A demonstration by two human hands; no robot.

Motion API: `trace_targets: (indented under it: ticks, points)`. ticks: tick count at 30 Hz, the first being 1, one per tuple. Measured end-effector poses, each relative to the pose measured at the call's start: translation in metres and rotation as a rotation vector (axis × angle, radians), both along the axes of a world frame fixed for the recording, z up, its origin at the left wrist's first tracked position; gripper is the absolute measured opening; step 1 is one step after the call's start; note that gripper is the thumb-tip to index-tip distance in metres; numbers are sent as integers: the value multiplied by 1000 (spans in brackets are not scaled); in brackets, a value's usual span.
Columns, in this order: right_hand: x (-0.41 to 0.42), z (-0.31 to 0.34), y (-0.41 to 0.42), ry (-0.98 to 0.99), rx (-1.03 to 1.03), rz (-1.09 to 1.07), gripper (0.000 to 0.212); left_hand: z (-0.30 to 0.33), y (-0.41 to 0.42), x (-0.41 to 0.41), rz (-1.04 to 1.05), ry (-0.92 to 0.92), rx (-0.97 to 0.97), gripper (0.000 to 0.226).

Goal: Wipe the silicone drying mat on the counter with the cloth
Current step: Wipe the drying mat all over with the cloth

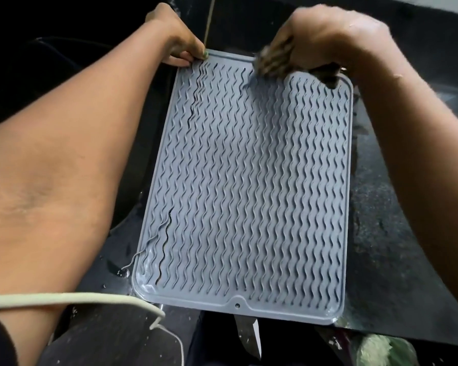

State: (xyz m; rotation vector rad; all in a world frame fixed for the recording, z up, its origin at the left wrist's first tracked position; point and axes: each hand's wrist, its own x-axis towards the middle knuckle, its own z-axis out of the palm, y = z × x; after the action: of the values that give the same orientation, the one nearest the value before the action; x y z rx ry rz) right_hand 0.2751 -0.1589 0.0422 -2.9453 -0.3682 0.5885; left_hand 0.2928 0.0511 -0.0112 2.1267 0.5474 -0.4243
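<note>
Wet black counter (386,233); grey wavy-ribbed mat (243,180), several ribs torn — left hand (175,35) pinches far corner; right hand (315,40) clutches dark cloth (325,75).

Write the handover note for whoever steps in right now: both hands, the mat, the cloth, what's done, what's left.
Left hand: pinches the mat's far left corner, holding it.
Right hand: grips the cloth, blurred, pressed on the mat near its far edge.
Mat: grey, ribbed, lying on the wet black counter, near edge overhanging it; some ribs are torn loose on its left side.
Done: cannot tell how much is wiped.
Left: probably wipe from the far edge toward the near edge.
</note>
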Motion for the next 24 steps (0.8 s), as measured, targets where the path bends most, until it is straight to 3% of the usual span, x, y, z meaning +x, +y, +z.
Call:
trace_targets:
  ticks: [3,4,8,11,17,20,22,24]
  points:
    - [-1,-13,8,-104,418,-187,51,-3,3,2,-2,6,-1,15]
    - [-3,-24,19,-136,454,-186,52,-2,2,2,-6,19,-9,11]
    - [-27,-66,70,-220,129,91,50,-5,2,0,8,46,-74,24]
    - [-43,-65,70,-247,182,187,51,-5,-2,4,-16,58,-46,27]
    - [-112,-49,50,-12,267,463,50,-4,0,10,21,74,-14,24]
    - [-97,-35,53,85,457,365,53,-8,2,14,46,57,-6,20]
    - [-65,-42,60,-139,549,248,54,-8,2,14,81,13,5,9]
    - [-39,-55,75,-305,411,160,53,-12,5,16,98,-62,106,20]
